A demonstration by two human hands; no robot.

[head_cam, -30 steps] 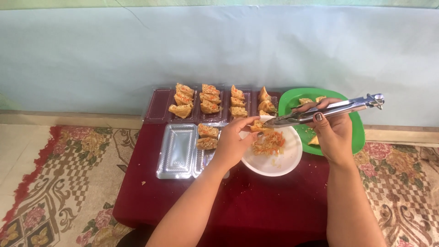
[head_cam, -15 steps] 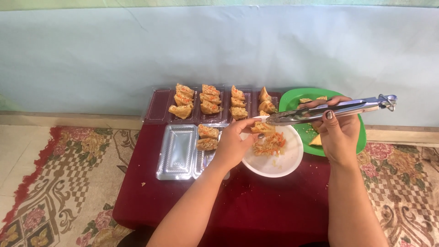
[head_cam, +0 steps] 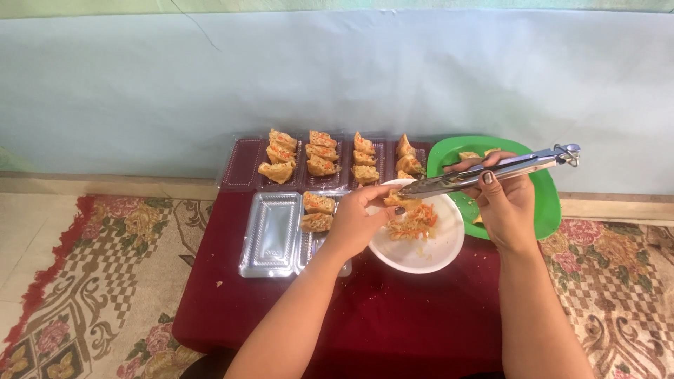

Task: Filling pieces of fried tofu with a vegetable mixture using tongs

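Pale blue wall rises behind a low table [head_cam: 393, 316] draped in dark red cloth, with a patterned carpet [head_cam: 105, 281] on either side. From the head view, the left hand [head_cam: 358, 221] pinches a stuffed tofu piece [head_cam: 399, 200] over the white bowl [head_cam: 421, 253] of shredded filling [head_cam: 414, 221]. The right hand [head_cam: 505, 207] squeezes metal tongs [head_cam: 491, 172], their tips near that piece. Clear plastic trays [head_cam: 270, 235] hold filled pieces; a green plate [head_cam: 544, 203] sits behind the right hand.
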